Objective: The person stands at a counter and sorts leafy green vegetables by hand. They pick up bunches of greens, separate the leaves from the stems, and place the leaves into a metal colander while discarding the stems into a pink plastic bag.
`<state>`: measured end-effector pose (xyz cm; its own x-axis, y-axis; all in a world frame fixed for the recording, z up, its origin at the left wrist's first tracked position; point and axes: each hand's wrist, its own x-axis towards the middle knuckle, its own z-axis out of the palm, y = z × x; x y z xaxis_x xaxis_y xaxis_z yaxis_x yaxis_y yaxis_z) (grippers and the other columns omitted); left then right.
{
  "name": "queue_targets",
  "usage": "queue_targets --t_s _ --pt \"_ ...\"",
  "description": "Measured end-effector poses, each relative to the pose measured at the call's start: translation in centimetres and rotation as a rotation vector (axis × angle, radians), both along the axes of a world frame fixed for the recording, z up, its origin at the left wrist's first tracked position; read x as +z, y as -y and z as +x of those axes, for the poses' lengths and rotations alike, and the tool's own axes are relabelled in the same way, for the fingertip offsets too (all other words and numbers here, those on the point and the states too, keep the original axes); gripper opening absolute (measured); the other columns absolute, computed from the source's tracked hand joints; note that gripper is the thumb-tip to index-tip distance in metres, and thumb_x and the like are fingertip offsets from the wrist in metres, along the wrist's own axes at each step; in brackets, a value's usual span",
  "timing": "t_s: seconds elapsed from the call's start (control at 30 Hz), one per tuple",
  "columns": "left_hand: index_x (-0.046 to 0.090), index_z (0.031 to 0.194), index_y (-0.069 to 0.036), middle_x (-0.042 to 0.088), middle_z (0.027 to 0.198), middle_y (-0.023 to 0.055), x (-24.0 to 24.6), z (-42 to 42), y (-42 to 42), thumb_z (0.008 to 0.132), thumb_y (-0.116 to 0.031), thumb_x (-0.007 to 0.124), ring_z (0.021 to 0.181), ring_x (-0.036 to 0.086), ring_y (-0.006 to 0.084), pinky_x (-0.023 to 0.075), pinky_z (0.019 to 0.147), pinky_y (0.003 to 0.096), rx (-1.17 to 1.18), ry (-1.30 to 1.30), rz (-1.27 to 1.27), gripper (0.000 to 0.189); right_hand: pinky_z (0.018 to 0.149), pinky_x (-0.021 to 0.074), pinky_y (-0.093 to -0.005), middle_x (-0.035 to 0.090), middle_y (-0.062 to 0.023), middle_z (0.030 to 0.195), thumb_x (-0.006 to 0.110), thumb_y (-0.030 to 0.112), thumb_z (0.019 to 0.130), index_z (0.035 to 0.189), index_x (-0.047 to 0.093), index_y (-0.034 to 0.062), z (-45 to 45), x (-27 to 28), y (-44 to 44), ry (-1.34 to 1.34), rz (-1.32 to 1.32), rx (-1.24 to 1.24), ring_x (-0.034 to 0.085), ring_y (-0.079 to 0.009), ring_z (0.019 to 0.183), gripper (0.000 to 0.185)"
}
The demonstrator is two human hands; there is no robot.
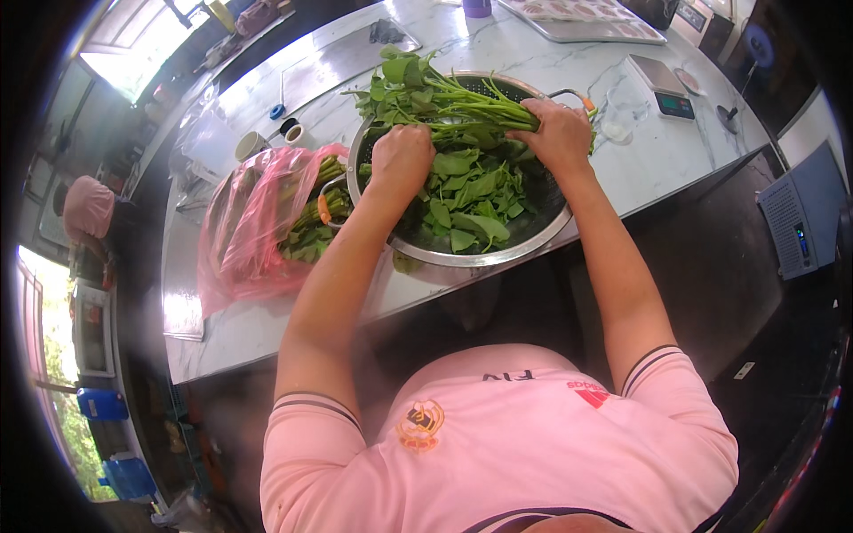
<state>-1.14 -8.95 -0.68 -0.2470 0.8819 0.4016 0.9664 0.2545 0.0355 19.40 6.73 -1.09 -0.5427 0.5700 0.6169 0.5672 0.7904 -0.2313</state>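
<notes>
A metal colander with orange-sleeved handles stands at the near edge of the marble-patterned table. Loose green leaves lie in its bowl. Across its far side stretches a bunch of long-stemmed leafy greens. My right hand grips the bunch by its stems on the right. Over the left side of the bowl, my left hand has its fingers curled in among the leaves; what they pinch is hidden. Left of the colander lies a pink plastic bag, its mouth showing more stemmed greens.
A digital kitchen scale sits at the right, with a clear plastic container near it. Cups stand behind the bag. A metal tray of packed food lies at the far side. Another person is at far left.
</notes>
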Motion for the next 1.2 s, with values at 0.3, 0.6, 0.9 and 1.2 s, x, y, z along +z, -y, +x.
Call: queue_targets --t_s 0.3,0.6,0.9,1.2 --pt "0.070 0.090 -0.001 0.070 0.083 0.0136 0.4 -3.9 -2.1 0.088 -0.018 0.064 0.076 0.069 0.0258 0.0528 0.062 0.0342 0.225 1.339 0.637 0.019 0.082 0.0456 -0.0404 0.073 -0.0032 0.096 0.083 0.046 0.064 0.105 0.073 0.0174 0.2 0.9 0.4 -0.004 -0.091 -0.055 0.068 -0.0245 0.087 0.051" --pt "0.054 0.117 0.000 0.069 0.100 0.0176 4.0 -5.0 1.2 0.099 -0.009 0.052 0.093 0.068 0.0298 0.0597 0.079 0.0406 -0.093 1.966 0.759 0.020 0.082 0.0480 -0.0408 0.073 -0.0050 0.093 0.083 0.048 0.064 0.105 0.073 0.0172 0.3 0.9 0.4 -0.035 -0.117 -0.054 0.069 -0.0259 0.084 0.052" --pt "0.069 0.104 0.000 0.071 0.096 0.0078 4.5 -0.8 1.5 0.093 -0.020 0.065 0.083 0.066 0.0143 0.0512 0.073 0.0279 -0.128 1.214 0.229 0.023 0.079 0.0497 -0.0394 0.074 -0.0058 0.089 0.083 0.048 0.064 0.105 0.074 0.0155 0.2 0.5 0.0 -0.104 -0.025 -0.021 0.069 -0.0257 0.081 0.053" --pt "0.069 0.116 -0.015 0.060 0.113 0.0141 1.6 -3.3 -0.4 0.083 -0.003 0.061 0.108 0.054 0.0330 0.0463 0.089 0.0419 -0.052 0.159 0.459 0.036 0.076 0.0504 -0.0365 0.073 -0.0066 0.081 0.083 0.048 0.064 0.105 0.074 0.0135 0.5 0.3 -0.3 -0.175 0.051 0.041 0.069 -0.0249 0.078 0.054"
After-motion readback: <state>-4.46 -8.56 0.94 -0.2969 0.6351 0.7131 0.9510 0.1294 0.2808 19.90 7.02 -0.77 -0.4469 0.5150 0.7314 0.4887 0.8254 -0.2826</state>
